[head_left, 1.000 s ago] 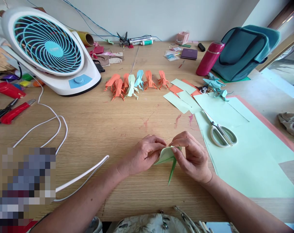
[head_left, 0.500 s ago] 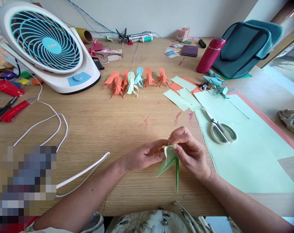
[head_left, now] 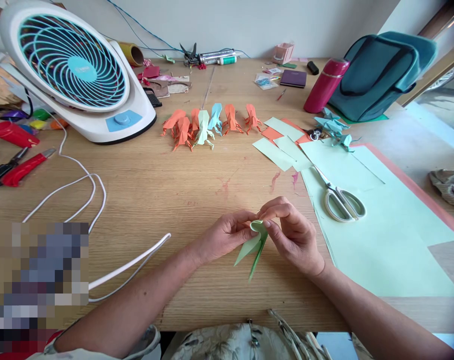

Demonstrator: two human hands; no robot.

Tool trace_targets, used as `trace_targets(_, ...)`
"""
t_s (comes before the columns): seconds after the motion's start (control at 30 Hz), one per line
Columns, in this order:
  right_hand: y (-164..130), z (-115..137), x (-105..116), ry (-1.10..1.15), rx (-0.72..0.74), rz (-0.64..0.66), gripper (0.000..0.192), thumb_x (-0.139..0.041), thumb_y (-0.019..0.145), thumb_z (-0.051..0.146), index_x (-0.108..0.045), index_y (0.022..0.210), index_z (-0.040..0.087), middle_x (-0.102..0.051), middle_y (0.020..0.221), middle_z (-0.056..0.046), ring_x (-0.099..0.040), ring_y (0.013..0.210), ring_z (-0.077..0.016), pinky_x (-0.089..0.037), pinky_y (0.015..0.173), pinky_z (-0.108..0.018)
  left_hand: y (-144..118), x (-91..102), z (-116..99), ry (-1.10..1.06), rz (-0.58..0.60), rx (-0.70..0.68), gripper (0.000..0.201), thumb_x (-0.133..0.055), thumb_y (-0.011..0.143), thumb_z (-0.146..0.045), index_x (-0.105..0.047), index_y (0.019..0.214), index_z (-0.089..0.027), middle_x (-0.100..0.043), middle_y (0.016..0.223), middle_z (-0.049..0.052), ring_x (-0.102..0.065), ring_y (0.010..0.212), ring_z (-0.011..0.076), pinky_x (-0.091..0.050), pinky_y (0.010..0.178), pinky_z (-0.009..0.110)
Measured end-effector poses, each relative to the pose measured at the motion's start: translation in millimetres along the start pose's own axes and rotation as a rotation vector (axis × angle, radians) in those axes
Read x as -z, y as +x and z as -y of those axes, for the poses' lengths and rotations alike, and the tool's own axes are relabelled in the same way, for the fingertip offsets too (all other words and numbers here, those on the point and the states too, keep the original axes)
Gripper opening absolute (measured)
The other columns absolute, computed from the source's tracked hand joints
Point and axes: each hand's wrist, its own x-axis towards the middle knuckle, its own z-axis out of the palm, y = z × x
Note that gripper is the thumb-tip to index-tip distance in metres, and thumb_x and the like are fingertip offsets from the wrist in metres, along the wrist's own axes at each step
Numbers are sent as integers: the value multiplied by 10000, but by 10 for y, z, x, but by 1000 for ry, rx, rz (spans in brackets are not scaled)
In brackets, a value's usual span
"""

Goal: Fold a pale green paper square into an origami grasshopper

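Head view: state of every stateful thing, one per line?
left hand: pinching the green paper
right hand: pinching the green paper
green paper: partly folded, held above table
scissors: shut, lying on paper sheet
red bottle: capped, upright
fan: tilted back; running cannot be told

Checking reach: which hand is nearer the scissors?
Right. The right hand sits just beside the scissors, pinching the green folded paper; the left hand is farther off, beyond the paper.

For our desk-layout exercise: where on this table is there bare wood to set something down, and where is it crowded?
Bare wood lies between the origami row and the hands, left and right, bordered by the white cable and the green sheets. Crowded: around the fan, the back edge, and by the scissors.
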Motion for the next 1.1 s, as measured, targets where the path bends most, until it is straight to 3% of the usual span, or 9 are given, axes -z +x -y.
trace_targets(0.27, 29, 15, 4, -134, 75, 59, 218, -521, 945, 97, -634, 1046, 254, -633, 880, -52, -599, 844, -213, -506, 739, -404, 6, 37, 13, 31, -127, -15, 262, -772, 807, -378, -739, 952, -162, -708, 900, 25, -639, 812, 156, -501, 738, 266)
trace_targets(0.5, 44, -10, 4, -186, -11, 106, 247, -620, 926, 203, -594, 1170, 235, -599, 1047, -88, -562, 1025, -249, -497, 870, -445, -16, 96, 57, 82, -213, -48, 304, -769, 804, -270, -757, 1094, -180, -767, 1009, 54, -697, 967, 209, -534, 841, 286)
trace_targets(0.6, 48, -19, 0, -223, -5, 166, 349, -673, 902, 242, -570, 1235, 242, -581, 1092, -98, -549, 1060, -262, -497, 888, -456, -30, 94, 83, 166, -215, -104, 280, -728, 814, -191, -757, 1093, -186, -768, 1049, 40, -703, 980, 200, -536, 866, 276)
trace_targets(0.7, 39, -22, -12, -251, 21, 173, 295, -649, 908, 195, -602, 1191, 260, -574, 1084, -93, -555, 1039, -252, -505, 864, -445, -35, 87, 98, 271, -234, -110, 227, -662, 842, -149, -758, 1046, -173, -770, 998, 28, -707, 934, 185, -539, 824, 257)
trace_targets(0.93, 11, -37, -26, -216, 37, 101, 222, -616, 900, 113, -637, 1076, 247, -598, 1035, -74, -577, 998, -227, -500, 849, -421, 8, 74, 62, 101, -156, -55, 206, -682, 880, -274, -691, 1040, -145, -740, 1012, 55, -689, 975, 185, -532, 836, 249)
trace_targets(1.1, 11, -64, -19, -187, 31, 15, 177, -613, 906, 118, -636, 1046, 223, -609, 994, -67, -585, 956, -215, -503, 818, -402, -12, 73, 25, 26, -26, 158, 349, -648, 915, -451, -674, 1099, -156, -718, 925, 45, -705, 841, 176, -557, 673, 231)
